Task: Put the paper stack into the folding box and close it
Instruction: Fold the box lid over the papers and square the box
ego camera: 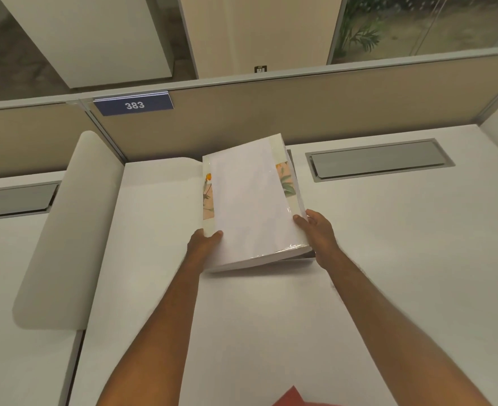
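A thick white paper stack (pixel 247 200) in clear plastic wrap lies over the folding box (pixel 208 197), a cream box with a floral print that shows on both sides of the stack. My left hand (pixel 205 240) grips the near left corner, thumb on top of the paper. My right hand (pixel 318 230) holds the near right edge, fingers against the side. The right side sits higher than the left, so the stack is tilted above the white desk (pixel 388 259). Whether the box is lifted with the paper I cannot tell.
A beige partition (pixel 300 112) with a blue "383" sign (pixel 133 105) closes the back of the desk. A grey cable hatch (pixel 379 159) lies to the right of the stack. A white rounded divider (pixel 66 230) stands at the left. Something red (pixel 294 398) shows at the bottom edge.
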